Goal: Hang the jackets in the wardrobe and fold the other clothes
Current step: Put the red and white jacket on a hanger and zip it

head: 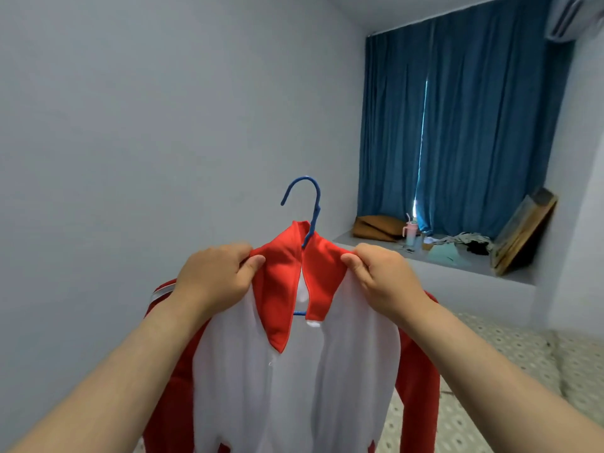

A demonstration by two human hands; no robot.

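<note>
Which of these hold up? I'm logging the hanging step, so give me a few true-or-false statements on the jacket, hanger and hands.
1. The left hand and right hand each pinch the jacket by its collar. True.
2. The hanger is green. False: it is blue.
3. The hanger's hook sits on a wardrobe rail. False: it stands free in the air; no wardrobe shows.
4. Blue curtains hang to the right. True.

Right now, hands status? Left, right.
Left hand: closed, pinching the red and white jacket beside its collar.
Right hand: closed, pinching the same jacket on the other side.
</note>
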